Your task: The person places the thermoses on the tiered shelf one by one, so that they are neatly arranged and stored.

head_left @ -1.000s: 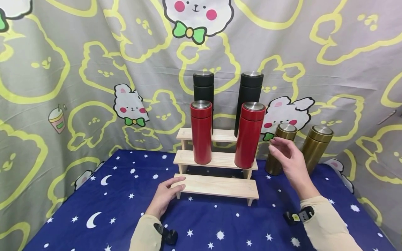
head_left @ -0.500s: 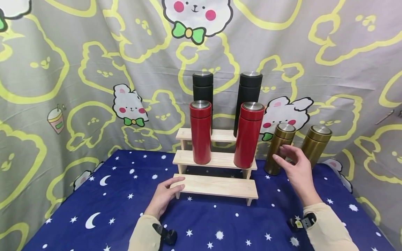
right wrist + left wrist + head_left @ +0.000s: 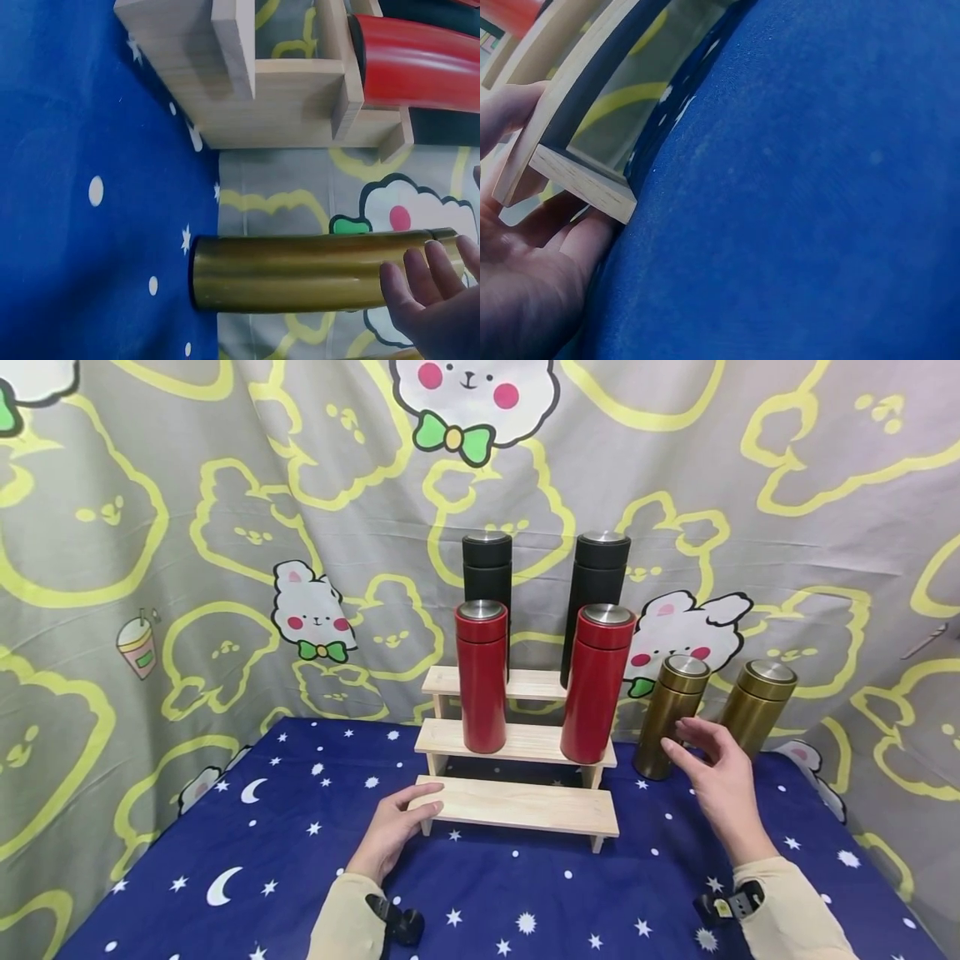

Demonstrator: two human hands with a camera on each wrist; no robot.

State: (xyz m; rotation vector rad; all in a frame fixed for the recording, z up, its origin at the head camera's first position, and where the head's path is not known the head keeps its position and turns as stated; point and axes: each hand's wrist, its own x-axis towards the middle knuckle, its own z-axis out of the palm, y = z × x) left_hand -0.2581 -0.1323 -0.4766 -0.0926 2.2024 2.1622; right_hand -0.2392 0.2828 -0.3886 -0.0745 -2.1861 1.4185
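A wooden three-step display stand [image 3: 517,804] stands on the table, and my left hand [image 3: 395,827] grips the left end of its lowest step. In the left wrist view the thumb [image 3: 510,112] lies over the board while fingers curl behind the end leg. Two red thermos flasks [image 3: 482,693] stand upright on the middle step, two black thermos flasks [image 3: 487,560] on the top one. To the right of the stand, my right hand [image 3: 716,777] is in front of a gold thermos flask [image 3: 667,710], its fingers loosely bent around nothing. Beside it stands another gold thermos flask [image 3: 757,706].
A dark blue cloth [image 3: 292,860] with white stars and moons covers the table. Behind it hangs a grey curtain [image 3: 360,543] with yellow cartoon outlines. The red flasks overlap the black ones in the head view.
My right hand has come down from near the nearer gold flask's lid to beside its body, shifting slightly right. The left hand keeps its place on the stand.
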